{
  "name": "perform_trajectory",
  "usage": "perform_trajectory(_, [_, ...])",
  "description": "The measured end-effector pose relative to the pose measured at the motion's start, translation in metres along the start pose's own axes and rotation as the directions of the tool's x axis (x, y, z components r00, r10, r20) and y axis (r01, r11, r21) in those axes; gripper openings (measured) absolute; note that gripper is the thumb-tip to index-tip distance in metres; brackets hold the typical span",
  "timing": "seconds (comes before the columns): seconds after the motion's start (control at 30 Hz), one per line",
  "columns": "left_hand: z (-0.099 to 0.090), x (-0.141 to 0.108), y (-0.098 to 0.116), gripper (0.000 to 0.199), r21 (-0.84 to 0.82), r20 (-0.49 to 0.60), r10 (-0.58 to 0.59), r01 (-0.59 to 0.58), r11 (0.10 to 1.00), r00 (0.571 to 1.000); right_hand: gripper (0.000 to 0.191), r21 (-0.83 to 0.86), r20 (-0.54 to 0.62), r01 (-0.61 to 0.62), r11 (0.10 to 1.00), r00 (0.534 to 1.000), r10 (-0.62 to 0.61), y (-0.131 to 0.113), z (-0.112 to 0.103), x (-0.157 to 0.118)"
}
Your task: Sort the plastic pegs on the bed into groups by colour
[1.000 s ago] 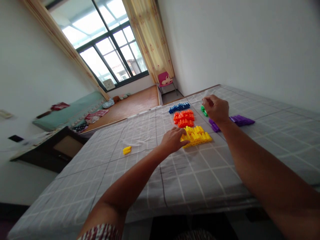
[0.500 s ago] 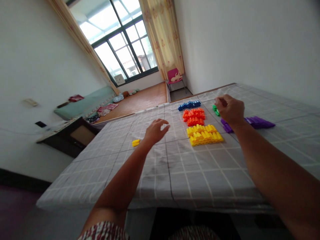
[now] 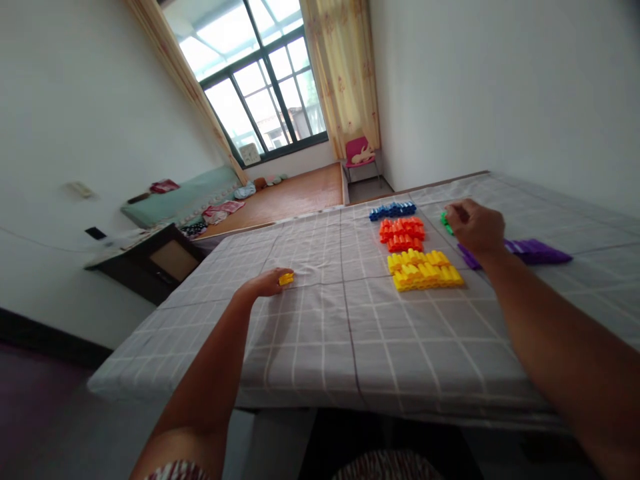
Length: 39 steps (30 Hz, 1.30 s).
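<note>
At the left of the cloth, my left hand (image 3: 267, 283) has its fingers closed around the small yellow pieces (image 3: 286, 279). My right hand (image 3: 475, 225) is closed beside the green pieces (image 3: 447, 223), and what its fingertips hold is too small to make out. Purple pieces (image 3: 537, 251) lie behind and beside the right wrist, partly covered by it. Between the hands sit a yellow stack (image 3: 425, 270), an orange stack (image 3: 402, 233) and a blue row (image 3: 393, 211).
The grey checked cloth (image 3: 320, 333) covers the table. A dark cabinet (image 3: 150, 263) stands beyond its left edge. Farther back are a pink chair (image 3: 358, 152), a low wooden platform (image 3: 305, 190) and a window.
My left hand has moved left and down from above the cloth and closed on the small yellow pieces. My right hand remains by the green pieces; the whole view has shifted slightly.
</note>
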State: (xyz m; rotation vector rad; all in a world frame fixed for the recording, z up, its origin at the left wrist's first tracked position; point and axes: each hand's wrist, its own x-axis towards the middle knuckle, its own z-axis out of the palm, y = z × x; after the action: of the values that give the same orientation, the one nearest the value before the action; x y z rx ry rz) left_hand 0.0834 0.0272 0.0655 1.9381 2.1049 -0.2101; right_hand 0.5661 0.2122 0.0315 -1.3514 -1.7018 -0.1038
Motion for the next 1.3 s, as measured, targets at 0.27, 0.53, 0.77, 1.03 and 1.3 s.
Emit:
perform_trajectory(0.27, [0.005,0.009,0.009,0.059,-0.063,-0.062,-0.024,0.020,0.998,0.998,0.035,0.034,-0.018,0.006,0.999,1.000,-0.005,0.007,0.005,0.004])
perform_trajectory(0.53, [-0.014,0.025,0.065,0.041,-0.159,-0.110,0.136,-0.153,0.975,0.985,0.034,0.019,-0.055,0.017,1.000,0.998,-0.016,0.000,0.004,0.005])
perform_trajectory(0.77, [-0.023,0.050,0.236,0.037,-0.028,-0.379,0.569,-0.623,0.782,0.730,0.036,0.034,-0.059,0.010,0.999,0.998,-0.008,0.000,0.004,0.006])
perform_trajectory(1.03, [-0.013,0.081,0.321,0.042,0.248,-0.259,0.623,-0.573,0.781,0.738,0.033,0.074,-0.045,-0.005,0.997,0.999,0.008,-0.004,-0.002,0.008])
perform_trajectory(1.3, [-0.017,0.091,0.316,0.043,0.282,-0.176,0.610,-0.554,0.784,0.773,0.030,0.102,-0.029,-0.007,0.995,1.000,0.010,-0.008,-0.004,0.009])
